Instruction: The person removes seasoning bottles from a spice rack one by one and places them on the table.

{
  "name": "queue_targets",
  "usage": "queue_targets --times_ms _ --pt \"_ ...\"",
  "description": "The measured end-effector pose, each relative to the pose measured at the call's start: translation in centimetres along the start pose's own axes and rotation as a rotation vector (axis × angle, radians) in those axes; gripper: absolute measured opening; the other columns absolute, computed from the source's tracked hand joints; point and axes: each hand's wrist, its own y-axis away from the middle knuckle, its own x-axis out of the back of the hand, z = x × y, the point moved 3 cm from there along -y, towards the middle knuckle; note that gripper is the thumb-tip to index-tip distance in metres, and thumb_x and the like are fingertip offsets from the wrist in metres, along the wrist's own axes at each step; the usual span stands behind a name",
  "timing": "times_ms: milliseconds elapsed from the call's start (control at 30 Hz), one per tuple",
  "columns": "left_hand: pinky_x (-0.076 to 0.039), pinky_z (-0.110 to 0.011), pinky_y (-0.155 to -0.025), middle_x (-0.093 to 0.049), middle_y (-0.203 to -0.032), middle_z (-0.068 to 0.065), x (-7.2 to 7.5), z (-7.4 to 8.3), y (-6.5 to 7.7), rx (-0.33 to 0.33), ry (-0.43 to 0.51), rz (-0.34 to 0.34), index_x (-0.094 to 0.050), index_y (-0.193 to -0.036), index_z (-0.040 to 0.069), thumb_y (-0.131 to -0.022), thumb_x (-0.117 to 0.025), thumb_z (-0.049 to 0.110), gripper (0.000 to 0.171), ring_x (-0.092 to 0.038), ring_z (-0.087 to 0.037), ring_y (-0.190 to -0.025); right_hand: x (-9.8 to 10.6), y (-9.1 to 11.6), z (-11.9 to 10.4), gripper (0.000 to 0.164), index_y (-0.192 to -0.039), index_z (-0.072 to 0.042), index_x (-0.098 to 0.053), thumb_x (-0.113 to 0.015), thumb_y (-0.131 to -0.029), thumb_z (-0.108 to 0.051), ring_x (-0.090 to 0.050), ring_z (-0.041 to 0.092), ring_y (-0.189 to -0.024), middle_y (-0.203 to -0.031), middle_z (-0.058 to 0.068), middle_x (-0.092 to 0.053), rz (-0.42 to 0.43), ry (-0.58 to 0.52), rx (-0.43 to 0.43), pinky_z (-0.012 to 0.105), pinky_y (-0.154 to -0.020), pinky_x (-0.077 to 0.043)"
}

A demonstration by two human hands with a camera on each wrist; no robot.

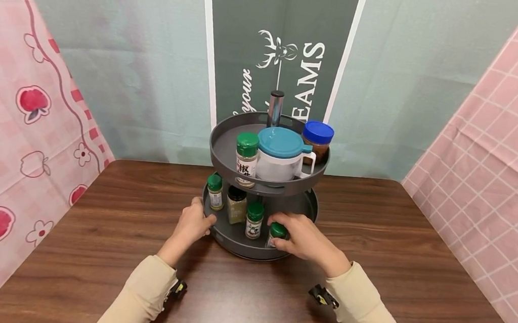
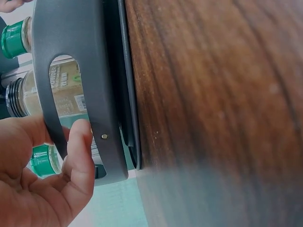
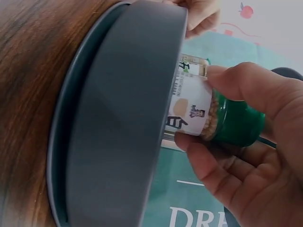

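A dark grey two-tier lazy Susan stands on the table. My left hand grips the left rim of its lower tray, thumb and fingers on either side of the wall in the left wrist view. With my right hand I hold a green-capped spice jar between thumb and fingers, just inside the lower tray's front right edge. Beside it on that tray are another green-capped spice jar, a dark-capped square jar and a third green-capped jar near my left hand.
The upper tray overhangs the lower jars. On it stand a large green-capped spice jar, a white container with a blue lid and a blue-capped jar. A metal post rises behind them. Curtains hang around the wooden table.
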Motion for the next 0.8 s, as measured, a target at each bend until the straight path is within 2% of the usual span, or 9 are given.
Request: queue_targets --times_ms 200,400,667,800 --pt "-0.045 -0.028 -0.051 -0.058 -0.059 -0.007 -0.09 -0.05 -0.08 -0.014 -0.009 0.002 -0.034 -0.128 -0.01 -0.081 -0.058 0.01 0.056 -0.057 -0.012 -0.045 0.14 -0.2 -0.12 0.031 -0.104 -0.008 -0.06 -0.073 -0.077 -0.013 -0.052 0.01 -0.07 -0.088 -0.001 -0.058 -0.017 0.01 -0.022 0.027 -0.061 -0.045" --pt "-0.045 -0.029 -0.053 -0.058 -0.058 -0.007 -0.22 -0.16 -0.17 -0.009 -0.023 -0.003 -0.032 -0.128 -0.009 -0.082 -0.059 0.011 0.057 -0.057 -0.012 -0.045 0.04 -0.17 0.0 0.031 -0.105 -0.007 -0.06 -0.073 -0.077 -0.012 -0.053 0.01 -0.072 -0.091 0.001 -0.059 -0.015 -0.007 -0.008 0.028 -0.063 -0.046" --pt "-0.045 -0.027 -0.045 -0.057 -0.06 -0.009 -0.21 -0.14 -0.11 0.01 0.032 -0.027 -0.032 -0.127 -0.009 -0.08 -0.06 0.008 0.058 -0.057 -0.015 -0.045 0.26 -0.24 -0.15 0.03 -0.105 -0.005 -0.059 -0.07 -0.077 -0.005 -0.051 0.011 -0.074 -0.09 0.001 -0.056 -0.082 -0.092 -0.014 0.026 -0.062 -0.045" --pt "-0.045 -0.027 -0.044 -0.057 -0.062 -0.01 -0.03 -0.11 -0.1 0.009 0.041 -0.027 -0.032 -0.128 -0.009 -0.08 -0.06 0.008 0.058 -0.057 -0.015 -0.045 0.79 -0.24 -0.46 0.031 -0.107 -0.004 -0.059 -0.068 -0.078 -0.003 -0.05 0.012 -0.074 -0.091 0.002 -0.055 -0.083 -0.101 -0.009 0.025 -0.061 -0.045"
